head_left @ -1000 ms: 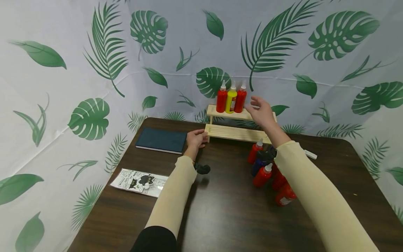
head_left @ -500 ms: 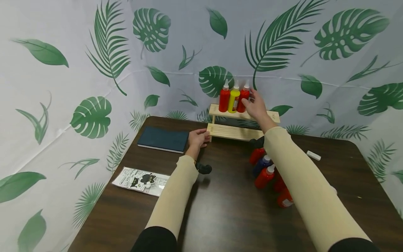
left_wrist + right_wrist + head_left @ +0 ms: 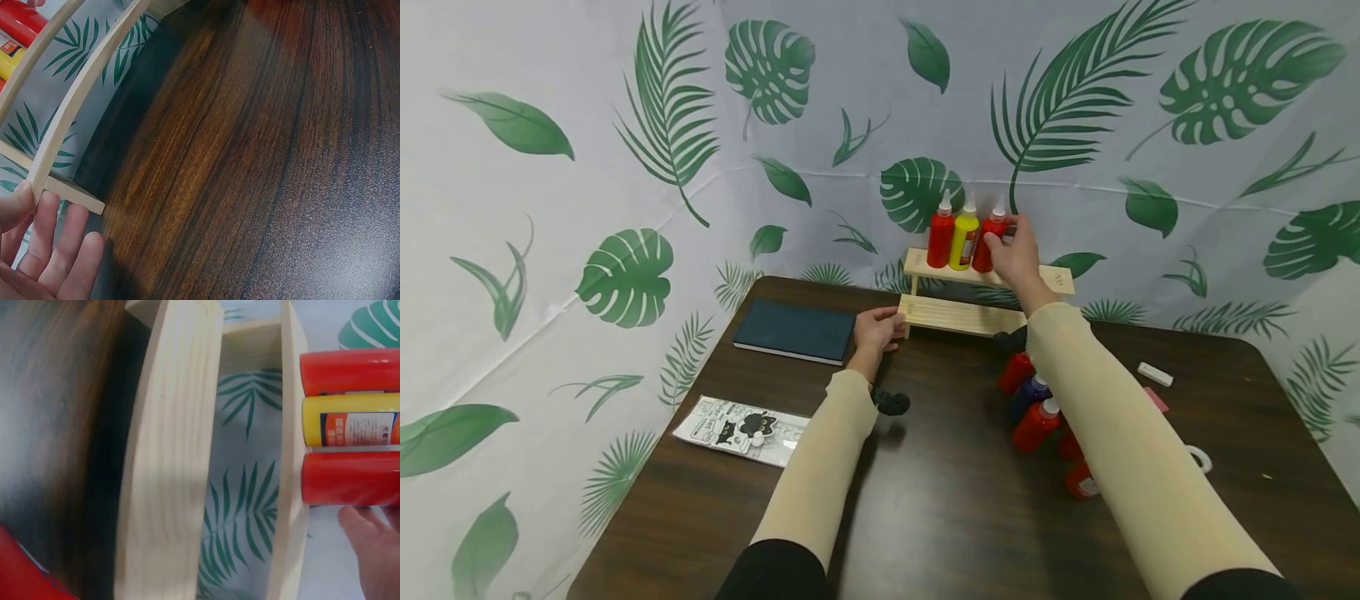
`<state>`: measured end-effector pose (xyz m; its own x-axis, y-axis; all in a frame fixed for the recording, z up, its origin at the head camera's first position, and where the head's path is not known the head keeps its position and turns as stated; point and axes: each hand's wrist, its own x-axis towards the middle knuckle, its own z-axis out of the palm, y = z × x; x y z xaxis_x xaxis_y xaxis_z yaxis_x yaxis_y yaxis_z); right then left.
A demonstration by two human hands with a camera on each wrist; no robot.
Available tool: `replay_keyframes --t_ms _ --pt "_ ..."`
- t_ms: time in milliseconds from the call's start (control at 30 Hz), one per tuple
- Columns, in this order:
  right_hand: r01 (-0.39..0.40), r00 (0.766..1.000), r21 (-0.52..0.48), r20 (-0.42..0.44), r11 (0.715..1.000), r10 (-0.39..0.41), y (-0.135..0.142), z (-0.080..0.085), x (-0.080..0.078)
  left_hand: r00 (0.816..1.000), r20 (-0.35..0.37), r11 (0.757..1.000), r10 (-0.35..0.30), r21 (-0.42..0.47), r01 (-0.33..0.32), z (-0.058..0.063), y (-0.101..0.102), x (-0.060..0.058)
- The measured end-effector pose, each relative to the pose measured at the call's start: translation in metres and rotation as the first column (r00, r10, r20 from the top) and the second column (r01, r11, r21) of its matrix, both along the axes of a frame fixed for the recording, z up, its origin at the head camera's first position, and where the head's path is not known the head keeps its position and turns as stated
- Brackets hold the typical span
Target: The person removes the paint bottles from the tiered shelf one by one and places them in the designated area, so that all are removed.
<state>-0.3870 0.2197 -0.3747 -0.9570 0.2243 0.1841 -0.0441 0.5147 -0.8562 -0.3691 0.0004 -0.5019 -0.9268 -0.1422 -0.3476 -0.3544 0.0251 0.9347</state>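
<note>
A two-tier wooden rack (image 3: pixel 962 315) stands at the back of the table, its lower shelf bare where it shows. On the upper shelf stand a red squeeze bottle (image 3: pixel 940 242), a yellow squeeze bottle (image 3: pixel 963 242) and, at the right, another red squeeze bottle (image 3: pixel 988 247). My right hand (image 3: pixel 1017 260) grips that right-hand bottle, thumb in front; the right wrist view shows the thumb at the side of the red bottle (image 3: pixel 350 479). With thumb and fingers my left hand (image 3: pixel 876 330) holds the left end of the lower shelf (image 3: pixel 69 119).
Several more bottles stand right of centre, among them a red bottle (image 3: pixel 1036 427) and a blue bottle (image 3: pixel 1028 398), partly behind my right sleeve. A dark notebook (image 3: pixel 793 331) and a cat-print packet (image 3: pixel 741 429) lie at left. A small white block (image 3: pixel 1155 374) lies at right.
My right hand has come in from the right and taken hold of the right-hand red bottle, which now stands slightly farther from the yellow one. My left hand stays on the rack.
</note>
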Motion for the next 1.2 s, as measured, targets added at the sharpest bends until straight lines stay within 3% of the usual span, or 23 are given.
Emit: replay_keyframes --t_ms 167,300,467,567,700,900,1067,1200 --pt "0.035 0.998 -0.042 -0.047 0.999 -0.036 0.002 -0.005 0.002 1.000 0.010 1.000 0.000 -0.004 0.000 0.001 0.002 -0.002" --pt "0.041 0.999 -0.035 -0.028 0.999 -0.042 0.006 -0.004 0.008 1.000 0.006 1.000 0.000 -0.008 0.000 0.001 0.002 -0.001" --pt "-0.017 1.000 -0.044 0.004 0.999 0.017 0.010 0.010 0.025 1.000 -0.013 1.000 0.006 -0.015 -0.006 0.000 0.000 0.002" --pt "-0.066 0.998 -0.109 -0.003 0.992 0.067 0.011 0.022 0.041 1.000 -0.016 1.000 0.012 -0.014 -0.012 0.000 -0.001 0.003" --pt "-0.120 0.993 -0.173 -0.028 0.977 0.117 0.013 0.042 0.071 1.000 -0.023 1.000 0.018 -0.010 -0.018 0.000 -0.001 0.003" --pt "-0.195 0.981 -0.186 -0.018 0.963 0.195 0.023 0.061 0.131 1.000 -0.013 1.000 0.006 -0.001 -0.006 -0.002 0.001 0.001" --pt "-0.210 0.977 -0.099 0.025 0.973 0.214 0.033 0.058 0.184 1.000 0.001 1.000 0.004 0.001 -0.004 -0.003 0.001 0.000" --pt "-0.186 0.983 -0.003 0.007 0.983 0.186 0.039 0.047 0.223 1.000 -0.020 1.000 0.005 0.002 -0.004 -0.002 0.000 0.001"
